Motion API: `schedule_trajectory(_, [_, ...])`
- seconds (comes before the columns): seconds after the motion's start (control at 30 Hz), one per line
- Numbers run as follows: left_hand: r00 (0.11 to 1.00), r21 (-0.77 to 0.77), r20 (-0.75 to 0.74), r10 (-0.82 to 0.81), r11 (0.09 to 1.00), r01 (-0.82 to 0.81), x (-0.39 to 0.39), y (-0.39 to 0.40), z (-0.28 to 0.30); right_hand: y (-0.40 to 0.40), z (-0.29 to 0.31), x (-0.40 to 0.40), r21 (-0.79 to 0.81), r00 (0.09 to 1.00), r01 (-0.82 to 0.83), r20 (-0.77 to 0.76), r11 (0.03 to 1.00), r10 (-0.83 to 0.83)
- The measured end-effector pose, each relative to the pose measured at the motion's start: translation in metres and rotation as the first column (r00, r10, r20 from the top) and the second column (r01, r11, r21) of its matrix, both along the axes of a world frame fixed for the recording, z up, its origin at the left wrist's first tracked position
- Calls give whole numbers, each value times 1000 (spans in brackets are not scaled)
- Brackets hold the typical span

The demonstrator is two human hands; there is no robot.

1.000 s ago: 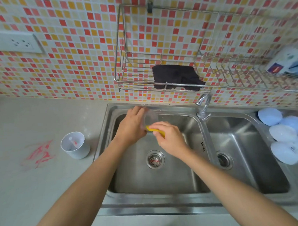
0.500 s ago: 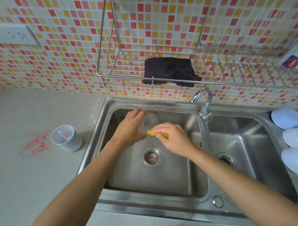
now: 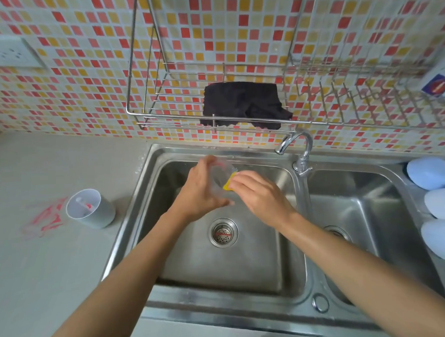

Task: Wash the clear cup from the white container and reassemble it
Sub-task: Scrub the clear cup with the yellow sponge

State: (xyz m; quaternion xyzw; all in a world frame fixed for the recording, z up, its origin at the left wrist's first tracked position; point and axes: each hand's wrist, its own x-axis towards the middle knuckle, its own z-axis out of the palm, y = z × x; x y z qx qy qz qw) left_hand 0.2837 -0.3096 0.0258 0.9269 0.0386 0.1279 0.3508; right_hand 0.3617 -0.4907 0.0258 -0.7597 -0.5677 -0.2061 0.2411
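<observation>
Over the left sink basin (image 3: pixel 283 267), my left hand (image 3: pixel 201 194) grips the clear cup (image 3: pixel 220 174), which is tilted with its mouth toward the right. My right hand (image 3: pixel 260 194) pinches a yellow sponge (image 3: pixel 229 182) and presses it into the cup's mouth. Most of the sponge is hidden by my fingers. The white container (image 3: pixel 91 208) stands upright on the grey counter left of the sink, with a small red-and-white part lying inside it.
The faucet (image 3: pixel 300 150) rises between the two basins, no water running. A wire rack (image 3: pixel 240 117) on the tiled wall holds a dark cloth (image 3: pixel 242 104). Pale blue bowls (image 3: pixel 439 193) sit upside down at the right. Red marks stain the counter (image 3: pixel 44 220).
The camera has tilted and shifted, moving the scene in frame. My hands stay over the left basin, with the sponge pushed a little further into the cup's mouth.
</observation>
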Motion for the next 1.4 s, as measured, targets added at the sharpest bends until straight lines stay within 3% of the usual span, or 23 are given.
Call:
schedule_trajectory(0.1, [993,58,99,70,995,-76,2,-4,4,4,3,-9,38,978,26,-206,999,-18])
schedule_trajectory(0.2, [996,202,86,-1,979,-17,4,3,8,8,13,-26,67,809,87,-587,994,-32])
schedule_trajectory(0.27, [998,260,49,-38,965,24,5,9,9,7,16,-28,47,714,94,-699,994,-34])
schedule_trajectory(0.33, [997,297,41,-59,954,44,7,12,13,4,16,-17,27,751,70,-660,997,-35])
schedule_trajectory(0.43, [995,342,20,-95,936,82,10,13,19,-2,10,7,-80,924,-26,-381,996,-7])
schedule_trajectory(0.53, [993,357,21,-118,928,103,13,14,21,-2,8,15,-130,983,31,-175,991,-54])
schedule_trajectory(0.63, [988,368,8,-153,919,139,13,16,23,5,8,-8,-15,924,-13,-383,1000,6])
schedule_trajectory(0.73, [981,387,-44,-189,902,191,7,18,22,4,8,-18,16,670,29,-743,999,-8])
schedule_trajectory(0.77, [979,394,-57,-194,897,200,5,18,21,1,7,-14,-6,685,-2,-728,1000,-3])
schedule_trajectory(0.83, [975,416,-74,-210,882,221,4,16,20,-6,4,0,-81,898,-73,-439,994,30])
schedule_trajectory(0.9, [975,416,-70,-210,882,220,6,13,24,-5,2,10,-158,995,-35,-100,987,20])
schedule_trajectory(0.93, [978,403,-65,-200,891,210,7,12,26,-3,2,9,-156,999,-8,-53,988,0])
schedule_trajectory(1.0, [981,392,-57,-187,899,194,9,11,30,2,1,-3,-92,984,0,-180,996,-17])
schedule_trajectory(1.03, [982,393,-58,-182,900,190,9,12,31,5,1,-11,-19,939,5,-344,1000,-11])
schedule_trajectory(1.1, [984,383,-78,-161,907,178,8,15,32,8,7,-21,50,690,90,-723,995,-26])
schedule_trajectory(1.13, [985,372,-88,-151,912,173,7,16,31,8,8,-20,36,565,108,-825,994,-31])
schedule_trajectory(1.17, [984,366,-97,-149,914,174,6,16,32,7,9,-16,20,526,96,-850,995,-34])
schedule_trajectory(1.2, [982,364,-106,-154,913,183,5,16,33,4,10,-12,0,594,54,-803,999,-32])
schedule_trajectory(1.23, [980,363,-112,-167,911,197,5,14,34,1,11,-5,-29,735,8,-677,1000,-26])
schedule_trajectory(1.27, [977,356,-120,-177,911,209,5,12,36,-1,10,2,-81,883,-37,-470,996,-5])
schedule_trajectory(1.3, [975,345,-127,-182,914,216,5,10,38,-2,10,9,-139,966,-57,-257,989,19])
schedule_trajectory(1.37, [977,337,-122,-175,919,207,6,8,43,-2,11,16,-188,998,-52,-39,981,45])
schedule_trajectory(1.4, [977,337,-122,-173,919,205,8,9,44,-1,12,14,-187,998,-53,-54,981,43])
